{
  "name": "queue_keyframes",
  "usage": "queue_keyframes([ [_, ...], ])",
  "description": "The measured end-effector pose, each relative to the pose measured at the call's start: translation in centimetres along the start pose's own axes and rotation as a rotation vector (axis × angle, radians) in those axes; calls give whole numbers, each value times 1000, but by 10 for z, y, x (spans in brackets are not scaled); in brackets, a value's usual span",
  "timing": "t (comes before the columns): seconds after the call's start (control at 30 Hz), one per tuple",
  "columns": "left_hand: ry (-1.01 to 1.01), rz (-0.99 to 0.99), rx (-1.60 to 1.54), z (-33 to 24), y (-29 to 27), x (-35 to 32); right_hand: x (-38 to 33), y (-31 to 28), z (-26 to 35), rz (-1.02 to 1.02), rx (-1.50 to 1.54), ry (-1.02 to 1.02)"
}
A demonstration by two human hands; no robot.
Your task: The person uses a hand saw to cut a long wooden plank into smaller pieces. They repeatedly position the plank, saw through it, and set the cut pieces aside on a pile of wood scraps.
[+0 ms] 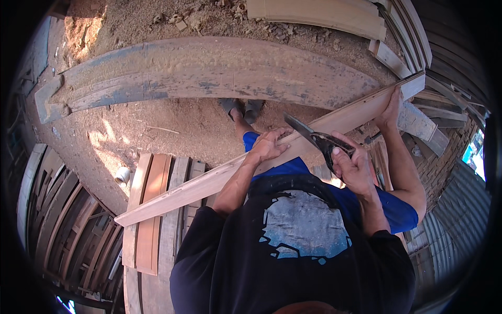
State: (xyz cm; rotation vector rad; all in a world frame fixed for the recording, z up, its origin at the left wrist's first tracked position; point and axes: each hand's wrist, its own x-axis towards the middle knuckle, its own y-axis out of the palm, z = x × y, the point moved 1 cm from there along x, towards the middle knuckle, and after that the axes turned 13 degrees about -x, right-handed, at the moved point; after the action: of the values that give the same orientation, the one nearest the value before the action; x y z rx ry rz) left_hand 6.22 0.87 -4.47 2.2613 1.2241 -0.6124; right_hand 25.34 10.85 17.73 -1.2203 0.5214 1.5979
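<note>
In the head view, a long pale plank [340,121] ran slantwise across the person's lap, from near left to far right. Its near end jutted over stacked boards [149,209]; its far end reached the piled timber at the right. A bare foot [388,112] was set against the plank near that far end.

The left hand [269,146] lay on the plank around mid-length, fingers slightly bent toward the far edge; one cannot tell whether they hooked round it. The right hand [355,165] was wrapped around the black handle [330,149] of a saw-like tool, whose dark blade [298,127] pointed away and leftward over the plank, just beside the left hand. Whether the blade touched the wood could not be told.

Beyond the plank, a broad curved beam [230,73] bowed across the ground, close to the plank's far edge at right and well apart at left. Between them, a widening stretch of sawdust-strewn ground [172,123] gave open room leftward, with a white cup-like container [122,175] near the stacked boards.
</note>
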Motion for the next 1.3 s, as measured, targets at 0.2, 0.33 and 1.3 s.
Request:
queue_keyframes([
  [0.2,31,-9,-19,2,1,0,1,4,1,19,-22,2],
  [0.33,-3,-22,-4,4,2,-1,11,11,-4,6,6,24],
  [1.3,-26,13,20,-4,-1,-2,23,32,-17,-123,175,92],
])
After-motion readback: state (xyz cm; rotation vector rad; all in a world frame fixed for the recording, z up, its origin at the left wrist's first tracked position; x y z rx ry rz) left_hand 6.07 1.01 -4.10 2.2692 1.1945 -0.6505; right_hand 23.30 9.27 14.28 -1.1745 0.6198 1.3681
